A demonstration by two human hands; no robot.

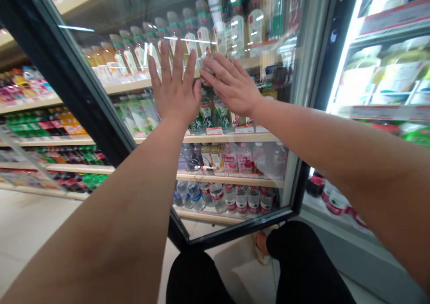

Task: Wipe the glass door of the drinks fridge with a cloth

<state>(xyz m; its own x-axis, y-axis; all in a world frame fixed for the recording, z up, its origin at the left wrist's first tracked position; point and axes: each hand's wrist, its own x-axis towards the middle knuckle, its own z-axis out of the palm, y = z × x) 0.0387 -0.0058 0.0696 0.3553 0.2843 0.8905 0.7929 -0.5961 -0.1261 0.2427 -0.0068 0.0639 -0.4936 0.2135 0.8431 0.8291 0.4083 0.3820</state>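
A glass door [235, 160] with a dark frame stands swung open in front of me. My left hand [177, 89] lies flat on its pane, fingers spread, holding nothing. Close beside it, my right hand [231, 82] presses on the same pane with its fingers together and bent a little. Something pale and crumpled shows at the right fingertips; most of it is hidden under the hand, so I cannot make out what it is. Through the glass, behind both hands, bottles [203, 30] with white labels stand in a row.
To the right is a lit cooler [386, 111] with bottles on its shelves. Drink shelves [53, 142] run behind the door and to the left. The door's lower frame [242, 227] is just above my knees, over a pale tiled floor [30, 232].
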